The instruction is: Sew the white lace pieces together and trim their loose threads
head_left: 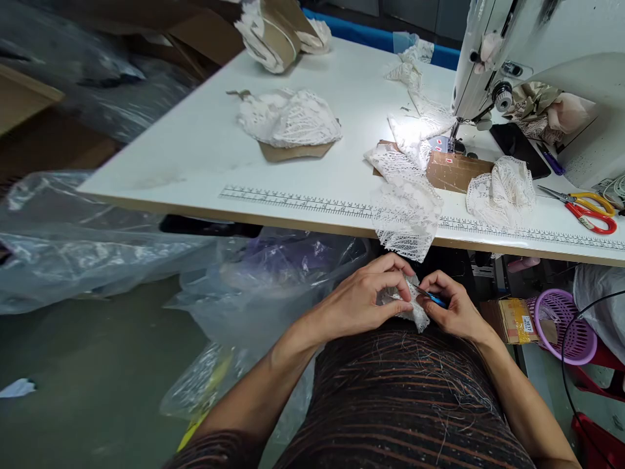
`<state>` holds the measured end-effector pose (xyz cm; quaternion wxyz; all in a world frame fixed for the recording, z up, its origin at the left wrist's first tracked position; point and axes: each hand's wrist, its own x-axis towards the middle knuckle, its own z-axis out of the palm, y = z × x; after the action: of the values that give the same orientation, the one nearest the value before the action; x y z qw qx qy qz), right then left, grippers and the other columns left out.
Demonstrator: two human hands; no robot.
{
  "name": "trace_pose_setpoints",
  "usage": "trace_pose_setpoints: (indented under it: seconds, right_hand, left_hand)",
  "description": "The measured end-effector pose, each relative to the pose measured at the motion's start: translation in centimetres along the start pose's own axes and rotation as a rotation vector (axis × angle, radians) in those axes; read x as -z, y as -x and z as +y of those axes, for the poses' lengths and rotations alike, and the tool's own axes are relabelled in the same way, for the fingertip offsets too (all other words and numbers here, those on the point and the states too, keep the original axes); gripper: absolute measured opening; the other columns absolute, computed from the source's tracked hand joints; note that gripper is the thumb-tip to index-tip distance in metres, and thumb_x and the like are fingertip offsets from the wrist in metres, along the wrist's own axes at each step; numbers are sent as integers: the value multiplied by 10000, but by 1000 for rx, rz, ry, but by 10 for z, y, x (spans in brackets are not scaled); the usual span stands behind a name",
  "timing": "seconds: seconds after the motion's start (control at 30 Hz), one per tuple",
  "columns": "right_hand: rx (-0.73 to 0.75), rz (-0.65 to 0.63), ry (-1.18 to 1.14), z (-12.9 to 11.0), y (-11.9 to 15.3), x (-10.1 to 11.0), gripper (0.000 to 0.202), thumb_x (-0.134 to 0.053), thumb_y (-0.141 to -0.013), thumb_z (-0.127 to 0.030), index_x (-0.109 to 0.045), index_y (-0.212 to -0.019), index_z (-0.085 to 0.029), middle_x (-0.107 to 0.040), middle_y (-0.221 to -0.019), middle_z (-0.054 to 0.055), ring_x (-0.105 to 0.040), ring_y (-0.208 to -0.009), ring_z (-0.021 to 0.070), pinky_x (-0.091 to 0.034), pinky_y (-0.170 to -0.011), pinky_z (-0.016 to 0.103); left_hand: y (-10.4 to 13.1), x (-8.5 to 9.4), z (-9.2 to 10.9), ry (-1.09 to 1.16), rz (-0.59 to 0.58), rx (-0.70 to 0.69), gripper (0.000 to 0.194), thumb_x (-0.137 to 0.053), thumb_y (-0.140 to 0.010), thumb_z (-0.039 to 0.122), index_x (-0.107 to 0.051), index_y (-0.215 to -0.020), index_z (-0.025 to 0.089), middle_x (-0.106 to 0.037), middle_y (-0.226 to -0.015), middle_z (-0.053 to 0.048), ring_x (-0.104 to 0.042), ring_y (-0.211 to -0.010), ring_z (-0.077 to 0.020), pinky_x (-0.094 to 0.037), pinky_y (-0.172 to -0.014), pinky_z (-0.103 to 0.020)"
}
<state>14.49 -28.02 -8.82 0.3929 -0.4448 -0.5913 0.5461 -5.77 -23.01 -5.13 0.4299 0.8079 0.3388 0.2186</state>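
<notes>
Just below the table's front edge, my left hand [368, 293] pinches a small piece of white lace [414, 312] over my lap. On the right, my right hand [452, 306] is closed on a small blue-handled tool [433, 299], whose thin metal tip touches the lace. Above my hands, another white lace piece [407, 208] hangs over the table edge and runs back toward the needle of the sewing machine [488, 58]. A lace bundle [293, 120] lies on brown card at the table's middle.
On the white table [170, 150], scissors with red and yellow handles [588, 208], a black phone [520, 150] and folded lace [502, 193] lie at the right. Plastic bags [244, 286] hang below the edge. A purple basket [566, 326] stands at lower right.
</notes>
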Motion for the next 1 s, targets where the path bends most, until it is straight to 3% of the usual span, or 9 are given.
trace_pose_setpoints:
  seconds: [0.1, 0.23, 0.37, 0.5, 0.6, 0.87, 1.0]
  right_hand:
    - [9, -23, 1, -5, 1, -1, 112, -583, -806, -234, -501, -882, -221, -573, -778, -19, -505, -655, 113, -404, -596, 225]
    - [8, -25, 54, -11, 2, 1, 115, -563, -785, -233, -489, -873, -224, -565, -760, -23, -490, -645, 115, -385, -588, 227]
    - [23, -3, 129, -14, 4, 3, 94, -566, -812, -280, -504, -846, -218, -520, -699, -36, -433, -607, 111, -361, -567, 230]
    - [21, -13, 226, -15, 4, 3, 158, -647, -782, -324, -556, -840, -209, -530, -687, -38, -414, -592, 110, -350, -555, 236]
    - [2, -10, 218, -12, 5, 1, 93, -591, -812, -292, -581, -789, -203, -547, -669, -33, -427, -578, 109, -359, -552, 235]
    - [72, 68, 190, -8, 12, -1, 78, -605, -812, -263, -635, -784, -197, -641, -719, 2, -527, -628, 136, -430, -605, 253]
    - [103, 88, 212, -11, 12, -1, 49, -588, -782, -228, -629, -782, -201, -642, -725, 2, -536, -626, 135, -426, -610, 256]
  left_hand:
    - [-9, 6, -7, 28, -119, -47, 154, -716, -822, 312, -671, -738, 191, -682, -1117, -37, -613, -1096, -206, -448, -977, -323]
    - [-17, 6, -15, 84, -182, -37, 223, -720, -818, 377, -653, -737, 180, -686, -775, 12, -627, -759, -137, -468, -763, -237]
    - [-16, 2, -21, 158, -145, 45, 304, -740, -778, 445, -653, -698, 164, -625, -639, 35, -555, -616, -106, -401, -602, -197]
    - [-12, -1, -25, 272, -110, 130, 323, -758, -741, 451, -661, -698, 146, -632, -648, 20, -531, -593, -100, -392, -567, -196]
    - [-10, -1, -27, 345, -85, 179, 356, -794, -705, 477, -667, -709, 144, -648, -670, 7, -545, -601, -105, -420, -563, -198]
    - [-1, -1, -31, 373, 6, -54, 278, -751, -825, 428, -728, -771, 156, -744, -864, -84, -680, -767, -162, -554, -743, -280]
    - [2, 2, -28, 349, -11, -107, 245, -742, -838, 394, -733, -767, 160, -752, -942, -101, -698, -803, -171, -563, -777, -295]
